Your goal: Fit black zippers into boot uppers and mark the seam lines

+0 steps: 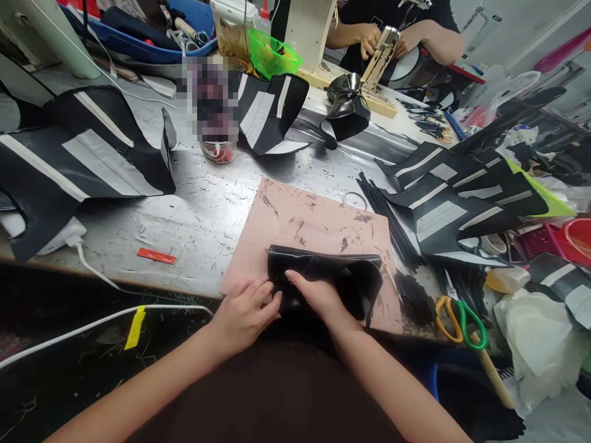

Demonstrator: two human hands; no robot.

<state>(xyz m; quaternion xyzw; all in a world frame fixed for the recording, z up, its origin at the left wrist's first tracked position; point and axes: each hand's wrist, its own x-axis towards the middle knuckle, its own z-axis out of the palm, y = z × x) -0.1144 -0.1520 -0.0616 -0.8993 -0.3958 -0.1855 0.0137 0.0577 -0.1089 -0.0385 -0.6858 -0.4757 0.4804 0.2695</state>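
Note:
A folded black leather piece [341, 277] lies on a pink work mat [305, 227] at the near edge of a scratched metal table [207, 203]. My left hand [244, 311] pinches the piece's left end, fingers curled on the edge. My right hand [318, 295] presses down on the same piece just beside the left, fingers closed over the fold. Both hands touch the leather at its lower left corner.
Black pieces with white strips lie at the left [83, 160], middle back [272, 114] and right [462, 191]. Green and yellow scissors [462, 317] rest near the right edge. Another person's hands [369, 40] work at a machine at the far side. A green bowl [272, 55] stands at the back.

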